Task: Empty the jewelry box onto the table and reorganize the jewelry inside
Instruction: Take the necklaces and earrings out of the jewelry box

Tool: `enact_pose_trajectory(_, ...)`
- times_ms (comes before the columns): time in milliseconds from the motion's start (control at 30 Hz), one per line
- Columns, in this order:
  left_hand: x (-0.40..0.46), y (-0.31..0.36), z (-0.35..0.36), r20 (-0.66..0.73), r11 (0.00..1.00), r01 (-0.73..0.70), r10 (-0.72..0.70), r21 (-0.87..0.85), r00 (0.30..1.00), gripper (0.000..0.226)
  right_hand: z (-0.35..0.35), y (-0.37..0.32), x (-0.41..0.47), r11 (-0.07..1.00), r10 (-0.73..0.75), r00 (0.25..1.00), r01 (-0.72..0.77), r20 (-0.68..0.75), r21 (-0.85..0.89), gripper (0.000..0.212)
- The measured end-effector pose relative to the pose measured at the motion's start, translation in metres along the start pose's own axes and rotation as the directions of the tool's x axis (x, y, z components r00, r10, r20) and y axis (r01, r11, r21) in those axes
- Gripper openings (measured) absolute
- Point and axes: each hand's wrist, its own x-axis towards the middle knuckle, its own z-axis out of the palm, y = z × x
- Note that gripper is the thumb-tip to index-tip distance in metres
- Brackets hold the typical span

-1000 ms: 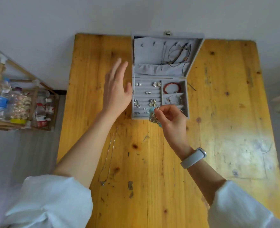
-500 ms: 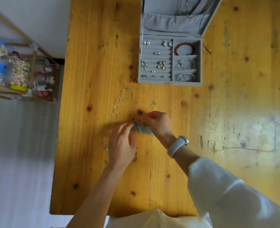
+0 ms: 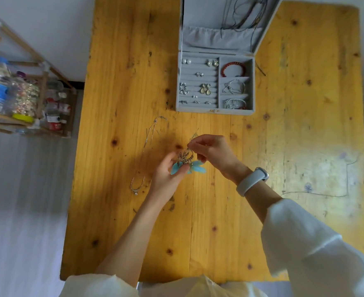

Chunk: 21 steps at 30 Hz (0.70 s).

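Silver chain (image 3: 147,151) is lying loose on the table (image 3: 117,86) off to the left, close to the left hand, so a careless sweep of that forearm could drag it or knot it up. Moving right, the left hand (image 3: 166,176) pinches the lower part of the earrings (image 3: 186,162), down by the turquoise feathers, and the right hand (image 3: 212,154) pinches a thin hook wire at the top. Looks like two hoops hooked together and being teased apart above the table. Pull too hard and I'd guess the wire bends or a feather tears; let go too early and one drops on the wood. Further back on the right, the box (image 3: 215,112) sits open and is mostly full, so the emptying has barely started. Its lid cords (image 3: 244,16) hang in a loose bunch and will probably snag when lifted out.
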Motion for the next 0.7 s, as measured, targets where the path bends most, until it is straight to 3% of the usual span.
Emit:
enact_pose_trajectory(167,-0.004,-0.009,0.005,-0.079,0.986,0.12,-0.111,0.118,0.991,0.009,0.011,0.016,0.012,0.964,-0.008,0.999,-0.004,-0.042,-0.267,0.011)
enact_pose_trajectory(300,-0.009,-0.021,0.005,-0.233,0.935,0.165,-0.093,0.314,0.968,0.03,0.025,0.03,0.019,0.902,-0.02,0.993,-0.031,-0.112,-0.431,0.014)
enact_pose_trajectory(367,-0.013,-0.025,0.003,-0.23,0.888,0.136,-0.035,0.44,0.973,0.032,0.029,0.035,0.021,0.873,-0.018,0.989,-0.056,-0.147,-0.484,0.016)
enact_pose_trajectory(433,-0.017,-0.026,0.002,-0.202,0.825,0.119,-0.006,0.553,0.979,0.036,0.032,0.038,0.022,0.848,-0.037,0.987,-0.052,-0.157,-0.528,0.018)
enact_pose_trajectory(600,-0.024,-0.024,0.0,-0.216,0.533,0.137,0.089,0.835,0.972,0.049,0.032,0.036,0.021,0.83,-0.045,0.988,-0.046,-0.15,-0.556,0.024)
enact_pose_trajectory(700,-0.024,-0.023,-0.004,-0.237,0.478,0.138,0.153,0.868,0.959,0.052,0.03,0.034,0.018,0.831,-0.068,0.987,-0.027,-0.149,-0.556,0.023)
